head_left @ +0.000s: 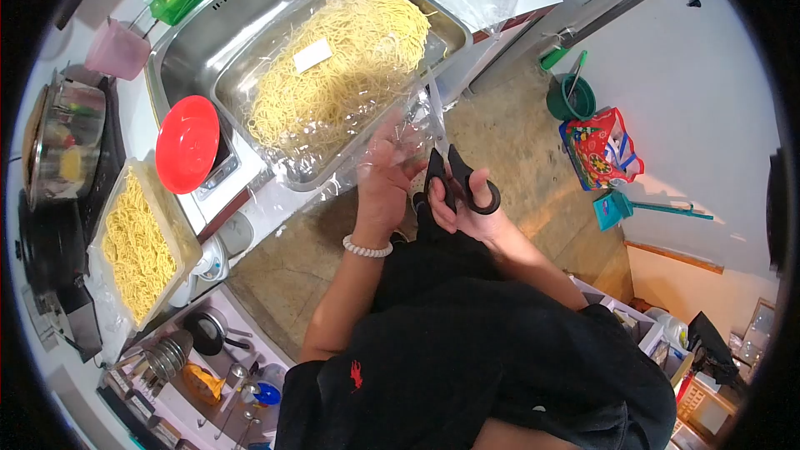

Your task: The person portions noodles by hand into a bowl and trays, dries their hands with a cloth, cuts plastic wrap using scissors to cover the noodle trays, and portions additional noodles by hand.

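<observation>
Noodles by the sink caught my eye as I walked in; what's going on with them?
A person's right hand holds black-handled scissors, blades at the clear plastic around a metal tray of noodles. The left hand is at the plastic's edge; its exact grip is unclear. The tray rests over the sink.

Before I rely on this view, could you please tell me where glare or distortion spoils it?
Head view: black corners and fisheye bowing at the edges; white glints on the clear plastic over the noodles; blades of the scissors hard to make out against it; bright reflections in the sink.
</observation>
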A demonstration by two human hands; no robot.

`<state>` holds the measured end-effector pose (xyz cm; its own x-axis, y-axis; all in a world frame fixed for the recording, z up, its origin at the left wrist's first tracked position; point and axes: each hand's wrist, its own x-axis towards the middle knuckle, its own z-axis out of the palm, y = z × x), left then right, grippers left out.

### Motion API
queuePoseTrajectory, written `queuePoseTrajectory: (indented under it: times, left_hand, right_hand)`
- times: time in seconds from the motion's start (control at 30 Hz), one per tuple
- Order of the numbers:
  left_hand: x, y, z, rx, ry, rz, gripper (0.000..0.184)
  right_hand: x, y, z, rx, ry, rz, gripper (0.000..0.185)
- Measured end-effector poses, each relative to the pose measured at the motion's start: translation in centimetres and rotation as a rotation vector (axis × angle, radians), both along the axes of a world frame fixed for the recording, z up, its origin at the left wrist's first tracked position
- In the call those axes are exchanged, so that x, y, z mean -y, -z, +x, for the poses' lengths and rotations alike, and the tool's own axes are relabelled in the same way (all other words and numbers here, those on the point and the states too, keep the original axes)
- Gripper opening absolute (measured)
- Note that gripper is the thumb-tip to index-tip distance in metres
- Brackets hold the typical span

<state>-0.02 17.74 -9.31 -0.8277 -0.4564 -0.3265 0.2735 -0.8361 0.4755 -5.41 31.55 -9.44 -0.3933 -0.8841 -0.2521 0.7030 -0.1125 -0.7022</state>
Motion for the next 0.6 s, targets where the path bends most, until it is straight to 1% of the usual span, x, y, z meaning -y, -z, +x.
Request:
queuePoseTrajectory:
  times: [0.07, 0.1, 0.17, 0.27, 0.37, 0.4, 0.5, 0.6]
  left_hand:
    - [0.5, -1.0, 0.2, -0.031, -0.022, 0.0, 0.038]
    - [0.7, -0.4, 0.2, -0.01, -0.011, -0.094, 0.038]
    - [1.1, 1.6, -0.1, 0.032, 0.009, -0.28, 0.039]
    - [0.2, 0.4, -0.2, 0.087, -0.07, -0.244, 0.041]
    - [-0.5, -1.6, 0.6, 0.244, -0.002, -0.43, 0.041]
    - [-0.8, -1.1, 0.3, 0.175, -0.045, -0.372, 0.045]
    - [-1.2, -0.6, 1.1, 0.133, 0.026, -0.339, 0.044]
    - [-1.7, 0.0, 1.2, 0.074, -0.033, -0.287, 0.044]
  right_hand:
    - [-0.4, 0.3, 0.0, -0.007, -0.073, -0.007, 0.075]
    - [-0.5, 0.4, 0.1, -0.011, -0.113, -0.013, 0.076]
    - [-0.1, -0.1, 0.7, 0.01, -0.09, 0.007, 0.079]
    - [0.9, -0.8, 1.5, 0.008, -0.043, -0.025, 0.083]
    - [1.6, -1.3, 1.6, 0.011, -0.013, -0.087, 0.086]
    - [1.8, -1.4, 1.5, 0.016, -0.007, -0.106, 0.087]
    - [2.1, -1.6, 1.2, -0.005, 0.075, -0.115, 0.086]
    - [2.3, -2.2, 0.3, -0.007, 0.122, -0.105, 0.086]
